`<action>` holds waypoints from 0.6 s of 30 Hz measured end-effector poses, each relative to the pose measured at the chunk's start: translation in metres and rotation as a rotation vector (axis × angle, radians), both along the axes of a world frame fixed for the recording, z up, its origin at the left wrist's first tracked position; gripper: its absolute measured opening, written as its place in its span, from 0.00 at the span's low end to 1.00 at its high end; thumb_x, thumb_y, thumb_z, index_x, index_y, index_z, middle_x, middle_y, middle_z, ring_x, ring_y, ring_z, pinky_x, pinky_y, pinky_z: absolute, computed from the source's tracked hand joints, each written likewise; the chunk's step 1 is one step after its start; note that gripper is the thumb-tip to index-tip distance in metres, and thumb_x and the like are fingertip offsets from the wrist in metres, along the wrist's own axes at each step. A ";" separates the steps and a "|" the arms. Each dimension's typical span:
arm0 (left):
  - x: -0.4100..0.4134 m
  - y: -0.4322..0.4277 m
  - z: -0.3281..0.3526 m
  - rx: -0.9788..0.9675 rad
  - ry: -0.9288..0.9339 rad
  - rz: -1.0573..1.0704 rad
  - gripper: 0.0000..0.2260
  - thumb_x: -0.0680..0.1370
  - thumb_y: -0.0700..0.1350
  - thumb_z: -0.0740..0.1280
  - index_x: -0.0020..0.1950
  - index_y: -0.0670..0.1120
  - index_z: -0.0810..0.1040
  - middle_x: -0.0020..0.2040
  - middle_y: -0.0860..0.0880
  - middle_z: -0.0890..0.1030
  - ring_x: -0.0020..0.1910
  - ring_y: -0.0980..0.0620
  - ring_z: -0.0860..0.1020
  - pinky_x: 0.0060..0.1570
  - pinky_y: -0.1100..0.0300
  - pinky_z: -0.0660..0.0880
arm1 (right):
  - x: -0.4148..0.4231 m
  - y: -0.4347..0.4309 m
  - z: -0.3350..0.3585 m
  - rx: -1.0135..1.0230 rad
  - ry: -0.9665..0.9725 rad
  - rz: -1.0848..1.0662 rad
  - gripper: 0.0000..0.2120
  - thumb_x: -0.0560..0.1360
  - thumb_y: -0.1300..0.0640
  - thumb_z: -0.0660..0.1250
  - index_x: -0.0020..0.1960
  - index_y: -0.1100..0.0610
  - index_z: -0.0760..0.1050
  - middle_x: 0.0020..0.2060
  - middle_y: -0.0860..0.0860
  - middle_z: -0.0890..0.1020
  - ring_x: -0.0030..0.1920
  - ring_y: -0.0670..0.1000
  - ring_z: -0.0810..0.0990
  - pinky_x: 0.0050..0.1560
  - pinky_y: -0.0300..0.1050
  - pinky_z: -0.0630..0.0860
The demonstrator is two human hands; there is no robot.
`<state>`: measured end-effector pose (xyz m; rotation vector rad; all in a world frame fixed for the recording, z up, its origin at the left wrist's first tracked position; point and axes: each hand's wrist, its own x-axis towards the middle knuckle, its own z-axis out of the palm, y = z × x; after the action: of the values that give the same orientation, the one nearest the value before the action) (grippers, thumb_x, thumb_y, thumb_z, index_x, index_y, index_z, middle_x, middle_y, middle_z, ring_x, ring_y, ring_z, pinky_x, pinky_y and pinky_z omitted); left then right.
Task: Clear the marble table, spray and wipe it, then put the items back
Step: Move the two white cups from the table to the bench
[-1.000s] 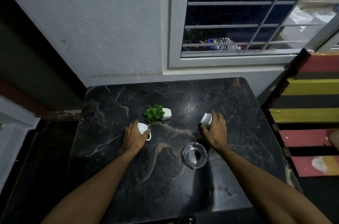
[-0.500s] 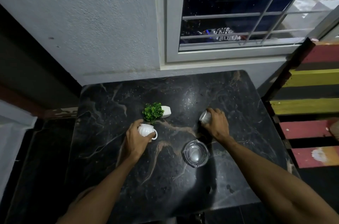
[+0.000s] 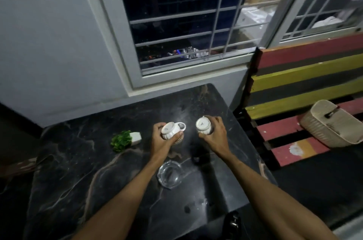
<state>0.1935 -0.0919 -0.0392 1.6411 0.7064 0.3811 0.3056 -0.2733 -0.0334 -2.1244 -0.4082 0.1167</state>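
My left hand [image 3: 160, 142] grips a white ribbed cup [image 3: 171, 130], lifted above the black marble table [image 3: 82, 171] with its base turned toward me and its handle to the right. My right hand [image 3: 215, 135] grips a second white cup [image 3: 203, 126], also raised with its base facing me. A small green plant in a white pot [image 3: 125, 140] lies on its side at the table's left middle. A clear glass ashtray [image 3: 169, 174] sits on the table between my forearms.
A striped red, yellow and black bench [image 3: 306, 90] stands right of the table, with a beige woven basket [image 3: 330, 125] on its seat. A barred window and white wall rise behind the table. A dark object [image 3: 232, 222] pokes up at the table's near edge.
Both hands have lifted their cups off the table and carried them right, the left cup far more. The view has swung right, bringing the bench and basket into sight.
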 end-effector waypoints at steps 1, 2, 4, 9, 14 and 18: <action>0.016 -0.016 0.002 0.006 -0.013 -0.020 0.29 0.65 0.43 0.84 0.59 0.46 0.72 0.51 0.52 0.81 0.48 0.58 0.80 0.46 0.68 0.78 | 0.009 -0.017 0.002 0.018 -0.010 -0.022 0.30 0.61 0.59 0.79 0.62 0.52 0.76 0.55 0.49 0.75 0.52 0.46 0.78 0.54 0.42 0.75; 0.033 -0.034 0.002 0.017 -0.024 -0.037 0.30 0.64 0.43 0.85 0.58 0.49 0.72 0.50 0.53 0.81 0.46 0.62 0.80 0.45 0.68 0.77 | 0.020 -0.035 0.004 0.039 -0.017 -0.050 0.30 0.61 0.60 0.79 0.61 0.52 0.77 0.55 0.49 0.76 0.52 0.45 0.78 0.54 0.40 0.75; 0.068 -0.074 0.003 0.035 -0.041 -0.056 0.33 0.62 0.45 0.86 0.59 0.51 0.72 0.51 0.54 0.81 0.46 0.63 0.79 0.47 0.67 0.78 | 0.045 -0.074 0.004 0.087 -0.023 -0.111 0.29 0.61 0.61 0.80 0.61 0.52 0.78 0.55 0.49 0.77 0.53 0.43 0.78 0.54 0.38 0.74; 0.159 -0.185 -0.012 0.038 -0.002 -0.067 0.32 0.63 0.39 0.85 0.63 0.41 0.75 0.58 0.42 0.78 0.55 0.45 0.79 0.55 0.57 0.77 | 0.118 -0.181 -0.012 0.210 0.062 -0.255 0.28 0.62 0.65 0.80 0.60 0.54 0.78 0.56 0.50 0.80 0.56 0.50 0.80 0.58 0.47 0.77; 0.273 -0.312 -0.053 -0.050 0.108 -0.076 0.26 0.67 0.37 0.80 0.61 0.42 0.73 0.59 0.38 0.77 0.56 0.40 0.79 0.54 0.53 0.78 | 0.220 -0.306 -0.059 0.235 0.149 -0.415 0.29 0.61 0.66 0.80 0.60 0.55 0.78 0.56 0.50 0.81 0.56 0.48 0.80 0.54 0.39 0.78; 0.349 -0.387 -0.099 0.003 0.123 -0.127 0.27 0.66 0.34 0.80 0.62 0.39 0.74 0.59 0.39 0.74 0.55 0.42 0.77 0.58 0.50 0.76 | 0.283 -0.376 -0.117 0.166 0.196 -0.473 0.27 0.61 0.64 0.81 0.57 0.53 0.78 0.52 0.49 0.81 0.50 0.37 0.79 0.49 0.34 0.75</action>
<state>0.5423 -0.4786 -0.1382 1.7137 0.6887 0.1913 0.5889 -0.6495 -0.1506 -1.9669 0.1968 0.0155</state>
